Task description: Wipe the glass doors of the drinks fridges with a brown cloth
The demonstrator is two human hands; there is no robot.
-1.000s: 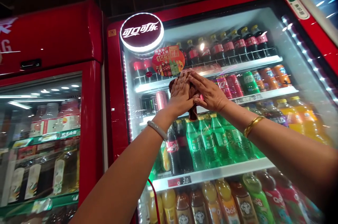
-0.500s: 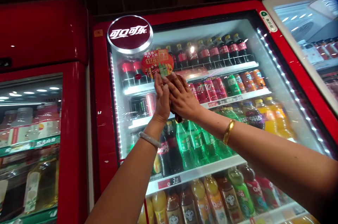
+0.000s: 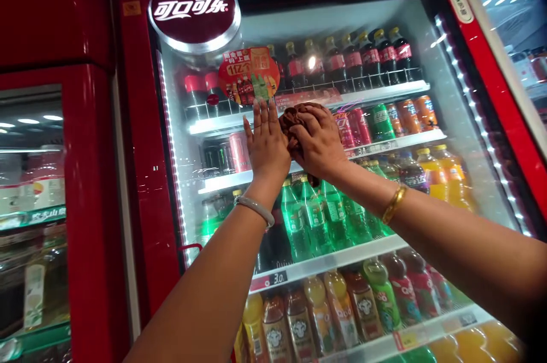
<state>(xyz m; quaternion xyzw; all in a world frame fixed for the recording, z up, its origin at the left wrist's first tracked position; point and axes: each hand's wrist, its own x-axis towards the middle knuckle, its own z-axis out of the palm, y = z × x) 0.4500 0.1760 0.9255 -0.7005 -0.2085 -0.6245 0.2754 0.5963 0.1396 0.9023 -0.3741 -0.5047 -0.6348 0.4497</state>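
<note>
My right hand (image 3: 320,138) is wrapped over a crumpled brown cloth (image 3: 294,123) against the glass door (image 3: 342,21) of a red drinks fridge. Part of the cloth bunches out between its thumb and my other hand, and a corner hangs below the palm. Just to the left, my left hand (image 3: 268,138) is stretched out with its fingers up and apart, seemingly flat on the glass. It holds nothing. A round red-orange sticker (image 3: 249,75) lies just above its fingertips.
Behind the glass, shelves hold cola bottles (image 3: 352,58), cans (image 3: 382,121) and green bottles (image 3: 314,215). A round lit sign (image 3: 194,9) juts out at the door's upper left. Another red fridge (image 3: 92,180) stands at left, and a pale-framed one (image 3: 504,15) at right.
My hands were close together, with the cloth mostly hidden between them. Now they are apart: the left lies flat and the right grips the bunched cloth. The view has shifted slightly.
</note>
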